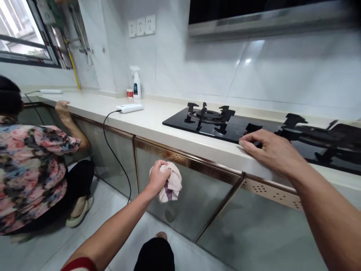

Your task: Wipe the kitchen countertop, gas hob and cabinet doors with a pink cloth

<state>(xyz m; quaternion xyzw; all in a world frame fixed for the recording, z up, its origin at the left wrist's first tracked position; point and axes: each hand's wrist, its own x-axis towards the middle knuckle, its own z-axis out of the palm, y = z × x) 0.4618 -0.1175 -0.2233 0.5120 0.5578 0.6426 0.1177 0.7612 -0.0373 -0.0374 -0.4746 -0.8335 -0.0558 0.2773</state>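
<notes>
1. Where the view begins nearest the camera, a dark-clad knee (155,254) and a foot (161,235) rest on the tiled floor (42,248), which suggests a crouched posture.
2. Left hand (158,177): closed in a fist around a bunched pale cloth (172,185), pressed flat against the metallic cabinet door (186,203), seemingly so the cloth bears on the door face.
3. Right hand (269,149): fingers spread fairly wide and laid palm-down on the front edge of the desk (158,124), holding nothing; it probably serves as a brace for balance.
4. Black gas hob (225,126) set into the desk just behind the right hand; its right burner is blurred and cut off by the frame edge.
5. White power bank (130,108) lies farther along the desk, with its black cable (113,150) hanging down over the cabinet front.
6. Second person at left in a floral top (31,169), crouched, one hand (62,109) raised to the desk edge; what it holds cannot be made out.
7. Spray bottle (137,83) and a small red container (129,93) stand against the tiled wall; their labels are illegible.
</notes>
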